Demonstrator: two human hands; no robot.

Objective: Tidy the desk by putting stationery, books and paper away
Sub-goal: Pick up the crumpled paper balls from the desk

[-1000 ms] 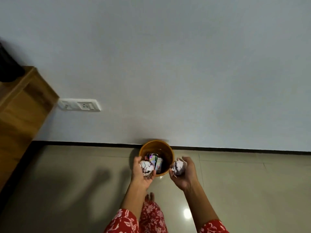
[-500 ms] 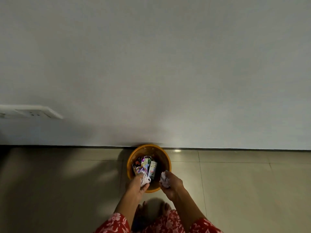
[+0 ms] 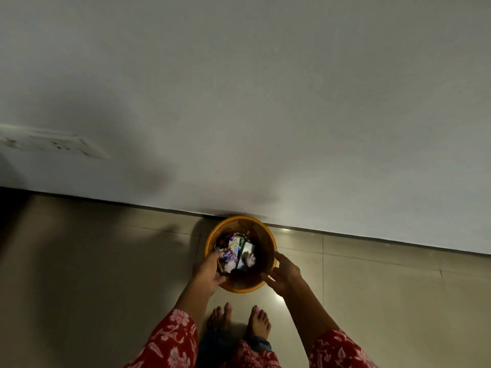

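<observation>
Bin: round orange plastic waste bin (image 3: 240, 288) on the tiled floor (image 3: 372, 301) against the white wall (image 3: 265, 102), between the two hands.
Paper: crumpled white paper balls (image 3: 249, 258) lie inside among coloured wrappers (image 3: 228, 254), just beyond the left fingertips.
Left hand (image 3: 208, 274): over the near-left rim, fingers reaching inside; whether they hold anything cannot be told.
Right hand (image 3: 283, 274): fingers spread and straight, holding nothing, at the bin's right rim.
Handling: paper likely light, soft, compressible; any loose pinch suffices. Bin probably light; take it by the rim.
</observation>
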